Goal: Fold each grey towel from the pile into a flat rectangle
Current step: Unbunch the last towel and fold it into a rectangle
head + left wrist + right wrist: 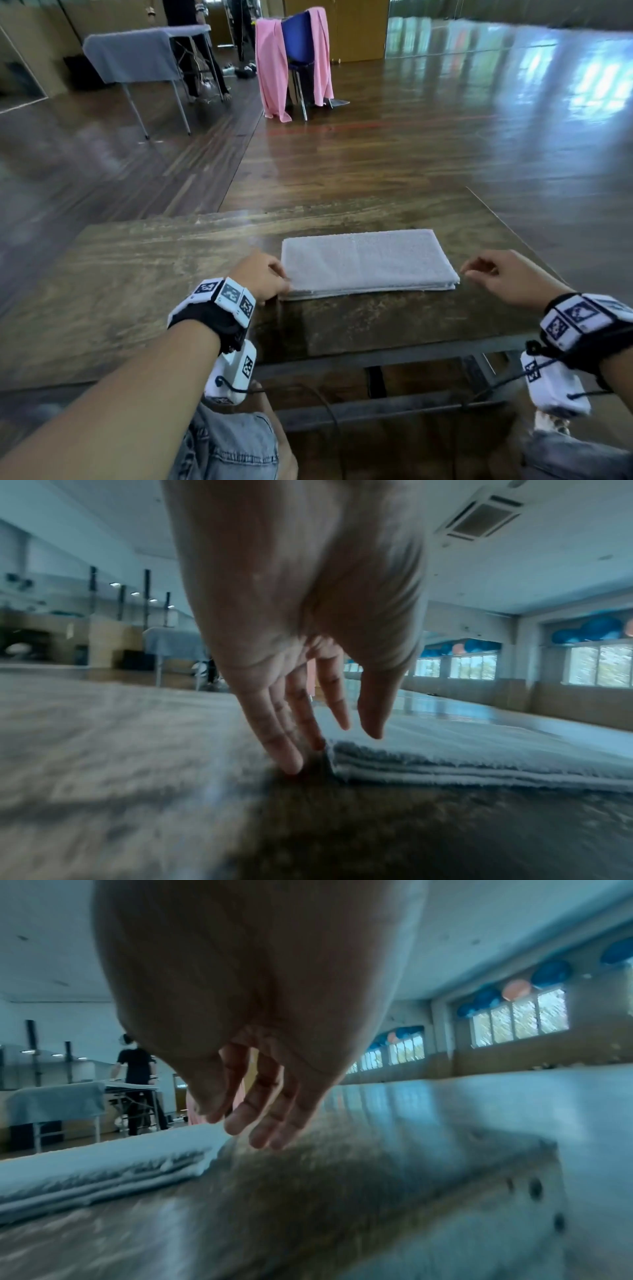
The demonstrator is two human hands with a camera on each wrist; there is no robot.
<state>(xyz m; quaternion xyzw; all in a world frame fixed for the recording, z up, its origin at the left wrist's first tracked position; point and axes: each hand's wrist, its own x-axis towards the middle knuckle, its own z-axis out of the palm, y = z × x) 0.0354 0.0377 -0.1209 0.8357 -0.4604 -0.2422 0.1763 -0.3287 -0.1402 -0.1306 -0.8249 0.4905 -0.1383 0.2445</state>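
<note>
A grey towel (366,262) lies folded into a flat, layered rectangle on the dark wooden table (137,274). My left hand (263,277) sits at the towel's left end, fingers straight and pointing down; in the left wrist view the fingertips (291,764) touch the table right beside the towel's stacked edge (445,764). My right hand (493,274) hovers just off the towel's right end with loosely bent fingers, holding nothing. In the right wrist view its fingers (260,1123) hang above the table next to the towel's end (120,1167).
Beyond the table's far edge is polished wood floor. A blue chair (301,44) draped with pink cloths (272,68) stands ahead. A folding table under a grey cover (133,54) is at the far left, with a person (137,1074) behind it.
</note>
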